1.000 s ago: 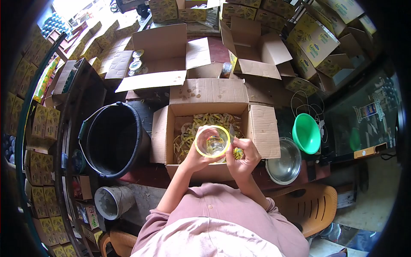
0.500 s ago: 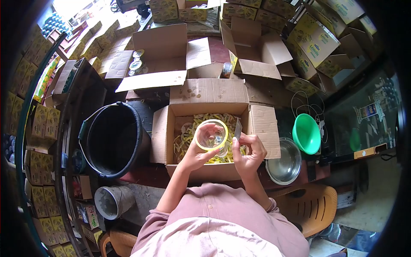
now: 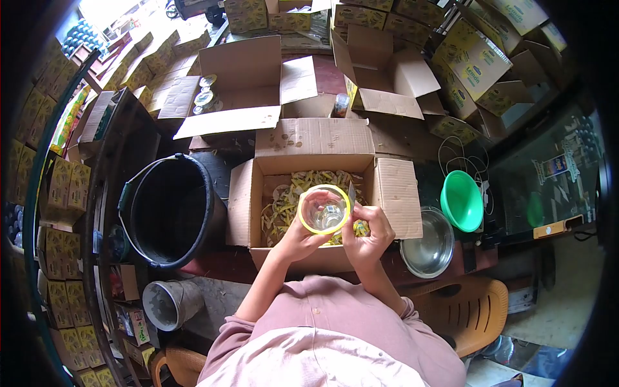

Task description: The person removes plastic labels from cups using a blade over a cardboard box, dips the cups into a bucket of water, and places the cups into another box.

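My left hand (image 3: 296,244) is wrapped around a clear plastic jar (image 3: 327,218) with a yellow rim, its open mouth tilted up toward me. In my right hand (image 3: 369,238) a flat metal blade (image 3: 351,195) is pinched between thumb and fingers, close against the right side of the jar's rim. Whether its edge touches the rim cannot be made out. Both hands are above an open cardboard box (image 3: 396,200), whose bottom is strewn with many yellow strips (image 3: 282,213).
A black bucket (image 3: 145,213) stands left of the box, a grey bucket (image 3: 161,306) below it. To the right are a green bowl (image 3: 461,201) and a metal bowl (image 3: 425,248). Two open cartons (image 3: 248,80) (image 3: 380,71) stand behind. An orange chair (image 3: 474,309) is at lower right.
The jar has shifted slightly right and down, its mouth now facing me more. My right hand has moved left, bringing the blade up to the jar's rim.
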{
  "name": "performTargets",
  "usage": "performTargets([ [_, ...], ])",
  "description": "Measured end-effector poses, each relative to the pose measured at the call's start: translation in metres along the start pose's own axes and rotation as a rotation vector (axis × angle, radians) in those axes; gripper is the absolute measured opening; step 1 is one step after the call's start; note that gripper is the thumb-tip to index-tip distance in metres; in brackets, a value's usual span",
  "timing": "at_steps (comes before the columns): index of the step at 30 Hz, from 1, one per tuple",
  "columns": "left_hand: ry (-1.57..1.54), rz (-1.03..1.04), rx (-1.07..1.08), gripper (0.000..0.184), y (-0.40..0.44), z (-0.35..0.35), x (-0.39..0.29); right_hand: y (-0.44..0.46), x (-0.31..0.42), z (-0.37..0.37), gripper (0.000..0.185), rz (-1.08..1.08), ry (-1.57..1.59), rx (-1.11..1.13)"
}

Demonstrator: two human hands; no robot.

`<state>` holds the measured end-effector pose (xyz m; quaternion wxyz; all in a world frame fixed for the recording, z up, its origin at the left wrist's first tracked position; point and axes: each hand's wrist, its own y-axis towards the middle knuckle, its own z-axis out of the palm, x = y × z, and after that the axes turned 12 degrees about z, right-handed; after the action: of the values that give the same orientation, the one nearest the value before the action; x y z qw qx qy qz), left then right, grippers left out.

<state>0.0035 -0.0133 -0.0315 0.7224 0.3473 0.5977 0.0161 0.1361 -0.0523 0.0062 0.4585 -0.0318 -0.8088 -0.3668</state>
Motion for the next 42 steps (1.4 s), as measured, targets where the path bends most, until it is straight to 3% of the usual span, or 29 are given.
performTargets([
  [10, -0.114, -0.058, -0.056, 0.064, 0.000, -0.001, -0.002, -0.005, 0.006, -0.004, 0.016, 0.050, 0.019, 0.026],
  [22, 0.158, 0.042, 0.092, 0.062, 0.000, -0.007, -0.002, 0.003, 0.004, -0.004, 0.023, -0.020, -0.047, 0.037],
  [31, -0.145, -0.052, 0.002, 0.065, -0.001, -0.007, 0.000, 0.004, -0.002, -0.005, 0.015, 0.077, 0.059, 0.045],
  [42, -0.026, -0.021, 0.037, 0.066, 0.002, -0.007, -0.001, -0.002, 0.004, -0.005, 0.020, -0.003, -0.047, 0.051],
])
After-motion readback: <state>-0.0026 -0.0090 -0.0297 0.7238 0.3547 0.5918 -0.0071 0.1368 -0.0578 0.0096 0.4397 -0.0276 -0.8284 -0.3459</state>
